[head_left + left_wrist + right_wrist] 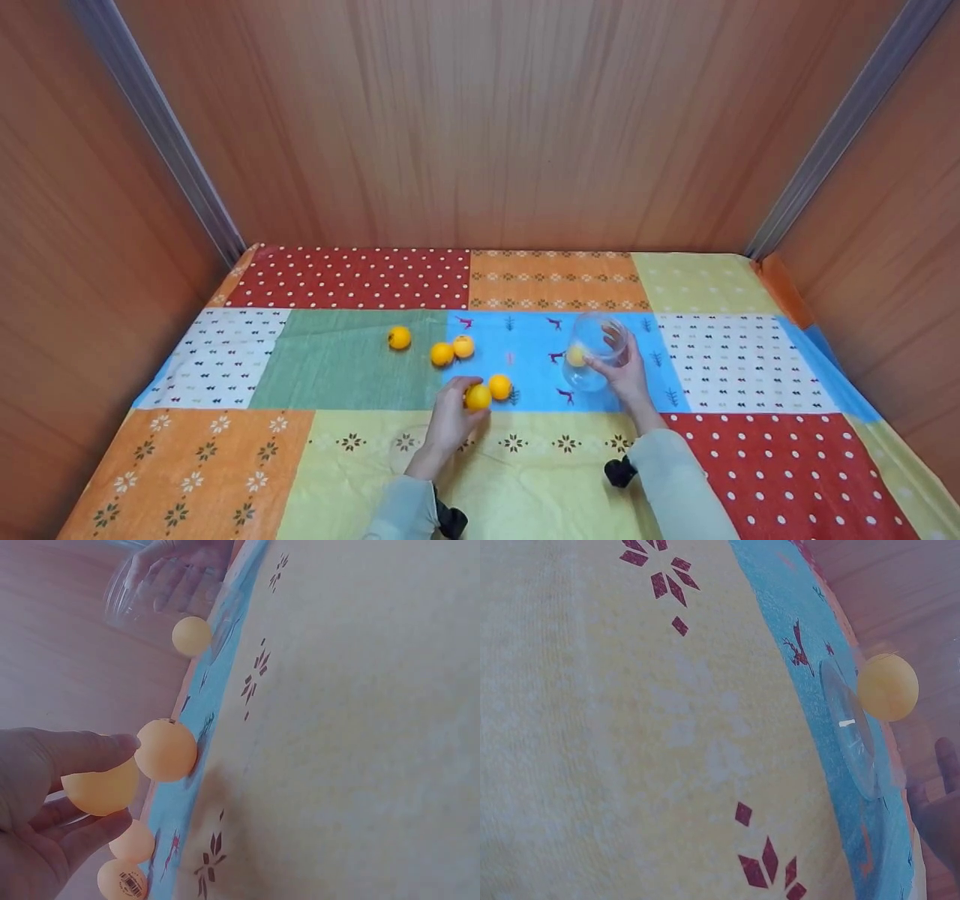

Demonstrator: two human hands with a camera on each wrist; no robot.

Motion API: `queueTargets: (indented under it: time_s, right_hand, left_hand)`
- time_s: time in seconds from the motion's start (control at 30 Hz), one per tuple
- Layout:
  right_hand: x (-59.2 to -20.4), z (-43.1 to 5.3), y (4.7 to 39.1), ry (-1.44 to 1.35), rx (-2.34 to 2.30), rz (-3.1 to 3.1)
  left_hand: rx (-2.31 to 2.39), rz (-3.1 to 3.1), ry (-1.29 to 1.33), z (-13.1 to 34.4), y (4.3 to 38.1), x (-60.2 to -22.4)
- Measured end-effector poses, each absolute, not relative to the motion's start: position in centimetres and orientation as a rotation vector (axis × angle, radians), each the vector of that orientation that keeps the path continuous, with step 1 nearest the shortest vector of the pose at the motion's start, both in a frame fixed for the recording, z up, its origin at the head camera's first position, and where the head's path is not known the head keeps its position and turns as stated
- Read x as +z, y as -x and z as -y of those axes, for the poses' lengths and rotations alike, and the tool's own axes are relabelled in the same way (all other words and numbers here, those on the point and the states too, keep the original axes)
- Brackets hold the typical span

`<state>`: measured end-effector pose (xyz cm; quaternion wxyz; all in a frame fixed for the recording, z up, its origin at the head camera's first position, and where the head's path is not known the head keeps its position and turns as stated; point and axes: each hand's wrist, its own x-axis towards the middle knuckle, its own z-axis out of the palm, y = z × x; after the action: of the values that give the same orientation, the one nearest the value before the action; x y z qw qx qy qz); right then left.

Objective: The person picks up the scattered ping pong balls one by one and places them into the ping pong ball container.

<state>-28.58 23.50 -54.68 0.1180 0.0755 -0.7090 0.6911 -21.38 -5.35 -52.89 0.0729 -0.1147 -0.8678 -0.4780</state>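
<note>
My left hand [448,421] pinches a yellow-orange ping-pong ball [478,397] between thumb and fingers, low over the cloth in the head view. Right beyond its fingertips lies another ping-pong ball [500,387]; in the left wrist view this neighbouring ball [166,750] appears by the fingertip. On the right, my right hand [630,376] grips a clear plastic jar [586,381], fingers curled round its far side and thumb on the near side. One ping-pong ball [887,687] shows through the jar's wall, low inside, near the round base [847,727].
Two ping-pong balls, one [442,354] close against the other [463,346], lie beyond my left hand. Farther left is a single ball [399,337] on the green patch. A patchwork cloth [360,375] covers the table, with wood-grain panels [480,127] at the back and both sides.
</note>
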Motion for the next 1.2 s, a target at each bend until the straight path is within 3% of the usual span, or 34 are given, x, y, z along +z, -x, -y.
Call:
queueTargets:
  time_s: [0.4, 1.2]
  right_hand:
    - [-52.4, -22.6, 27.4, -0.165, 2.041, 2.114]
    - [-54.7, -23.5, 28.8, -0.186, 2.018, 2.078]
  left_hand:
    - [-1.501, 2.550, 0.354, 4.0, 21.8, -52.5]
    - [-1.603, 2.486, 0.360, 1.0, 22.8, -52.4]
